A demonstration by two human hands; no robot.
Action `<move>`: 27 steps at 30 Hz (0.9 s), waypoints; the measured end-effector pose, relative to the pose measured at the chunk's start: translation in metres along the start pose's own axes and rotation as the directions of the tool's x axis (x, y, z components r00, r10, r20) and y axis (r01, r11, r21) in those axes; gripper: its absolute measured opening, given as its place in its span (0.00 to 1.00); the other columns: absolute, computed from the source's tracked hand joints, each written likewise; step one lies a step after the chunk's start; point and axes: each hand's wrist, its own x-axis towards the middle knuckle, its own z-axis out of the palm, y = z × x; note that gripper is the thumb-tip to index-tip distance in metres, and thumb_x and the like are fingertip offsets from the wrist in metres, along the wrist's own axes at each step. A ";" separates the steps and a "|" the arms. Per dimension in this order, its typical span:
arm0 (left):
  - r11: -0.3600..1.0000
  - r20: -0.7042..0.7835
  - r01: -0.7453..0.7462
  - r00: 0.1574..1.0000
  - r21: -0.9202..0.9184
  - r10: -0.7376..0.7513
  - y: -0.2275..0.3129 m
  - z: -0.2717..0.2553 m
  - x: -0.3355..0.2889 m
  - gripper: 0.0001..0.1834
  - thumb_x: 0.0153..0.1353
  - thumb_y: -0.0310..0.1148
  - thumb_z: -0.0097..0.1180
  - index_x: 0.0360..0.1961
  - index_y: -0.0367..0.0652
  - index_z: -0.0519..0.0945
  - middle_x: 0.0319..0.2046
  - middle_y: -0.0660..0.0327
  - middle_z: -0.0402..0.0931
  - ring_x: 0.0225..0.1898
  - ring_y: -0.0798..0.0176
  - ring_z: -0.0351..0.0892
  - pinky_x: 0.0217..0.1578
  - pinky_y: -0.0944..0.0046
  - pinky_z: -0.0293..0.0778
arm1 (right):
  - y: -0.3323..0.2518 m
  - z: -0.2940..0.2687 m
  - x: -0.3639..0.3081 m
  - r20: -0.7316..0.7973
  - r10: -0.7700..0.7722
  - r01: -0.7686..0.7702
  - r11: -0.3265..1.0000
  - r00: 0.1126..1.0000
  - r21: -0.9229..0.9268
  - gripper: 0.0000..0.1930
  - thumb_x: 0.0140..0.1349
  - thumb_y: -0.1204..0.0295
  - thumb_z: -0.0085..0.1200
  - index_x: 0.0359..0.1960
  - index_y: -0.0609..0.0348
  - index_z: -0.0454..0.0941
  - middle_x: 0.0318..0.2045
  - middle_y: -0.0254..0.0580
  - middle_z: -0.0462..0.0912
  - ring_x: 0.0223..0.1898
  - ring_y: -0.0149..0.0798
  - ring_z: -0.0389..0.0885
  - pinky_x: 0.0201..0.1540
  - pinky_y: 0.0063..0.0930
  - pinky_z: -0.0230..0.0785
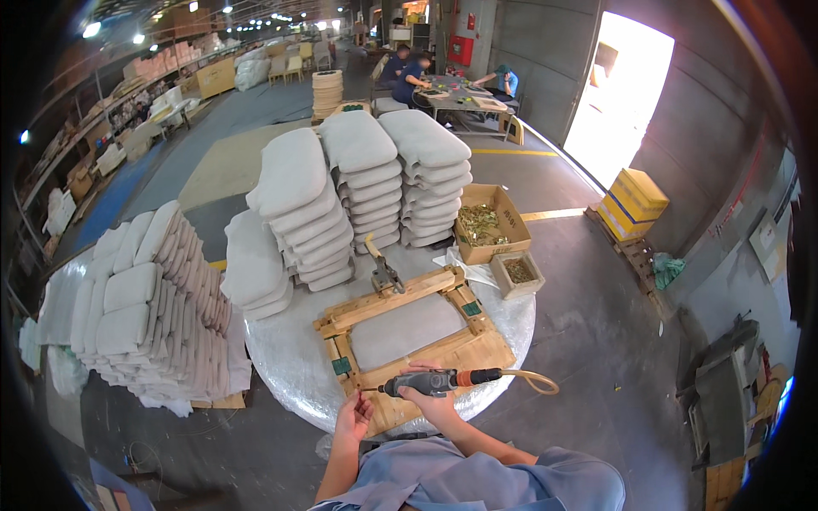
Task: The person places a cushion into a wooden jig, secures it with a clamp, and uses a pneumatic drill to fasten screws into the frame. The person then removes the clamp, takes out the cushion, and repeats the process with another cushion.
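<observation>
My right hand [432, 405] is wrapped round the body of a grey and orange air screwdriver [443, 380], held level with its bit toward the left. A yellowish hose [545, 387] curves from its back end. Close to the bit tip, my left hand [354, 417] has its fingers pinched; whatever they hold is too small to make out. Under both hands lies a wooden jig [439, 362] with green pads. A light grey cushioned panel [409, 330] sits inside its frame. A toggle clamp [386, 278] stands at the jig's far side.
The jig rests on a round plastic-wrapped table [281, 366]. Tall stacks of grey cushions [362, 140] rise behind it. A cardboard box [503, 247] of brass-coloured hardware and a small box of screws [517, 277] stand right. More cushions [128, 298] are piled left. People sit at a far table [464, 102].
</observation>
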 end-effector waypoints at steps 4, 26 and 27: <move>1.000 -0.012 0.019 1.000 0.023 -0.019 0.001 0.005 0.005 0.09 0.78 0.38 0.62 0.48 0.43 0.85 0.36 0.63 0.86 0.35 0.65 0.88 0.38 0.63 0.90 | 0.002 -0.003 0.003 -0.002 -0.022 0.022 0.999 1.000 -0.028 0.31 0.59 0.83 0.73 0.62 0.62 0.71 0.53 0.49 0.88 0.57 0.39 0.87 0.60 0.35 0.83; 0.992 0.106 -0.007 0.994 0.127 -0.007 0.009 0.025 0.060 0.08 0.77 0.36 0.64 0.39 0.45 0.84 0.28 0.68 0.83 0.28 0.70 0.85 0.34 0.63 0.89 | -0.011 -0.015 0.039 -0.058 0.149 -0.140 0.982 0.987 0.129 0.30 0.61 0.81 0.71 0.64 0.60 0.71 0.55 0.48 0.86 0.53 0.42 0.89 0.52 0.37 0.88; 0.984 0.137 -0.040 0.990 0.176 0.015 0.011 0.028 0.060 0.09 0.77 0.36 0.64 0.38 0.45 0.83 0.27 0.68 0.82 0.27 0.71 0.84 0.34 0.63 0.89 | -0.013 -0.017 0.042 -0.067 0.164 -0.153 0.976 0.984 0.154 0.30 0.62 0.81 0.70 0.64 0.59 0.71 0.55 0.48 0.86 0.52 0.42 0.89 0.49 0.36 0.89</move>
